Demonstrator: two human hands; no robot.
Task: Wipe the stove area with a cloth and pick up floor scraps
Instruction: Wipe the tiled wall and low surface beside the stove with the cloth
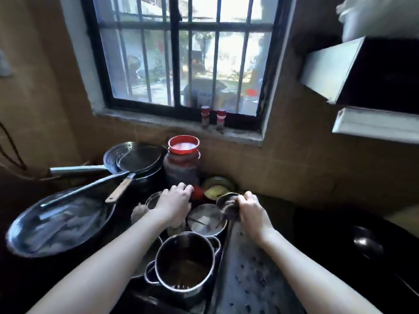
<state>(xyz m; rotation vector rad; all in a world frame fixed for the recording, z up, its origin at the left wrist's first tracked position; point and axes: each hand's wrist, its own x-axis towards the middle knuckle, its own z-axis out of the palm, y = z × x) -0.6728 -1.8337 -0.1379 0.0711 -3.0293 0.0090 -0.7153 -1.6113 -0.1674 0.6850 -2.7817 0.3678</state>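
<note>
My right hand [252, 211] grips a dark grey cloth [230, 213] and presses it against a small round metal dish [226, 197] at the back of the counter. My left hand [175, 200] reaches forward, its fingers curled over a small red item [197, 193] beside a big jar. The speckled, dirty counter strip [249, 279] runs under my right forearm. The dark stove top [328, 234] lies to the right with a black wok [367, 245] on it. No floor is in view.
A steel pot [184, 264] stands below my hands and a metal bowl [207, 220] sits between them. A large pan [61, 223], stacked pans and strainers [136, 159], a red-lidded jar [183, 162] and a bowl of yellow food [217, 189] crowd the left and back. A range hood [362, 71] hangs upper right.
</note>
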